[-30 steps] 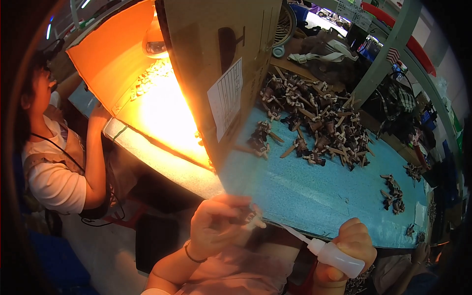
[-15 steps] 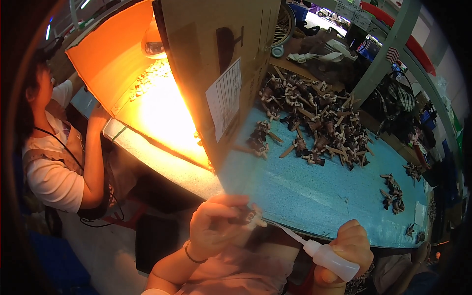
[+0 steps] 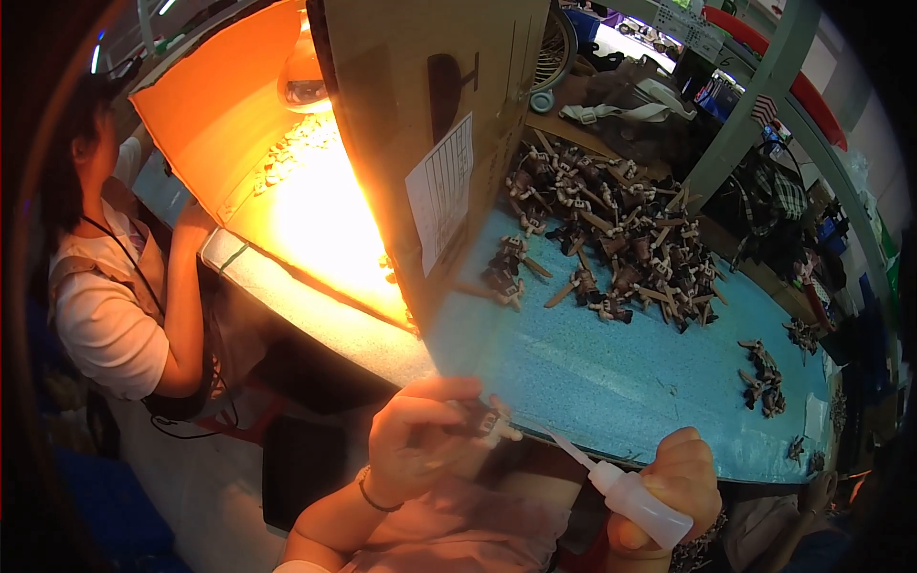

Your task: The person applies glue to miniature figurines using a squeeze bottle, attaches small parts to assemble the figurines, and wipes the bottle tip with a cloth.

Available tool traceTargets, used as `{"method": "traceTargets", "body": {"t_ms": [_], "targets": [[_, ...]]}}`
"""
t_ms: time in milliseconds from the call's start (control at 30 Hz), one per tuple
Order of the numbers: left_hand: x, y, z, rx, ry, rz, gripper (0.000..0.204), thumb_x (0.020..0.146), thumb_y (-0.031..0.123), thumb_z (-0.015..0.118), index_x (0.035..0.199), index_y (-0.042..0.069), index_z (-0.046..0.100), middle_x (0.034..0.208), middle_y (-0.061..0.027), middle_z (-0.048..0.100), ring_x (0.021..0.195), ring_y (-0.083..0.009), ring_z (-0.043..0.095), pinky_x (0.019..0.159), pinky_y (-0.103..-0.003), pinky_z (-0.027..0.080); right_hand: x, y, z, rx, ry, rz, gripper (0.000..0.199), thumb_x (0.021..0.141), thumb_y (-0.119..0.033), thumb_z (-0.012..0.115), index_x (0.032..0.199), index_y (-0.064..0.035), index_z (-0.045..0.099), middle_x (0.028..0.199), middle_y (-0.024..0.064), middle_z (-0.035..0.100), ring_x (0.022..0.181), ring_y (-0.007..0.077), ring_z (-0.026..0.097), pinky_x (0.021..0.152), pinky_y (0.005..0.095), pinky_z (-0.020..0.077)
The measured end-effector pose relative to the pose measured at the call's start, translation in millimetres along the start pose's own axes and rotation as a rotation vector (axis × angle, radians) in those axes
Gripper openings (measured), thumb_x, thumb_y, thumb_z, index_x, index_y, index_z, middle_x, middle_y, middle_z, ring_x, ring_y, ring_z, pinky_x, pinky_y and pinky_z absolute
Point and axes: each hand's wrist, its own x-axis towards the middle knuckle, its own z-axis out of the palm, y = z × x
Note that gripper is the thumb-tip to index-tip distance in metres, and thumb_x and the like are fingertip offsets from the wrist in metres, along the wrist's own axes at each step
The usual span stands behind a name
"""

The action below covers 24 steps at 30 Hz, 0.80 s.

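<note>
Pinched in the fingers of my left hand (image 3: 417, 432) is a small toy figure (image 3: 495, 422) in beige and dark brown. It sits just off the near edge of the blue tabletop (image 3: 573, 382). My right hand (image 3: 686, 477) is wrapped round a white squeeze bottle (image 3: 642, 504) with a long thin nozzle. The bottle tilts, and its tip points up and left toward the figure, with a gap between them. A large pile of similar brown and beige figures (image 3: 630, 239) lies at the back of the table.
A tall cardboard panel (image 3: 430, 76) with a paper sheet stands left of the pile. Behind it a lamp (image 3: 304, 81) brightly lights a cardboard box. A co-worker (image 3: 119, 306) sits at the left. Smaller figure groups (image 3: 762, 377) lie at right, near a metal post (image 3: 759, 105).
The bottle's nozzle tip has drawn back to the right, away from the figure. My left hand has barely moved. The co-worker's head has turned slightly.
</note>
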Motion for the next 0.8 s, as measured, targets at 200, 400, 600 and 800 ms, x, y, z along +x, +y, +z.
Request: {"method": "traceTargets", "body": {"t_ms": [200, 400, 600, 800], "targets": [[1, 0, -1, 0.035, -0.048, -0.036, 0.034, 0.076, 0.002, 0.07, 0.098, 0.005, 0.044, 0.114, -0.0214, 0.053, 0.097, -0.0233, 0.059, 0.085, -0.034, 0.049, -4, 5, -1, 0.02, 0.041, 0.021, 0.053, 0.078, -0.058, 0.059, 0.083, -0.006, 0.049, 0.062, 0.0, 0.041, 0.054, 0.0126, 0.038, 0.049, 0.0281, 0.0284], [0, 4, -2, -0.031, 0.013, -0.085, 0.036, 0.074, -0.004, 0.07, 0.098, 0.005, 0.044, 0.113, -0.0207, 0.053, 0.096, -0.0233, 0.059, 0.085, -0.034, 0.049, -2, 39, 7, 0.252, 0.143, 0.304, 0.039, 0.088, -0.04, 0.057, 0.085, -0.0033, 0.043, 0.071, 0.005, 0.05, 0.06, 0.0117, 0.045, 0.057, 0.027, 0.039], [-15, -1, -13, -0.158, 0.072, -0.168, 0.034, 0.075, -0.009, 0.065, 0.099, 0.003, 0.044, 0.112, -0.0205, 0.054, 0.098, -0.0233, 0.058, 0.086, -0.034, 0.047, -18, 113, 14, 0.386, 0.063, 0.848, 0.017, 0.09, -0.015, 0.052, 0.099, -0.0007, 0.048, 0.091, 0.0097, 0.059, 0.084, 0.0182, 0.057, 0.079, 0.0297, 0.0448], [-28, 9, -31, -0.269, 0.149, -0.153, 0.031, 0.078, -0.006, 0.064, 0.1, 0.003, 0.044, 0.108, -0.0196, 0.056, 0.099, -0.0223, 0.058, 0.088, -0.033, 0.046, -17, 151, 8, -0.058, -0.183, 0.748, 0.029, 0.085, -0.016, 0.061, 0.106, 0.0008, 0.051, 0.1, 0.0085, 0.057, 0.09, 0.0158, 0.054, 0.08, 0.0298, 0.0426]]}}
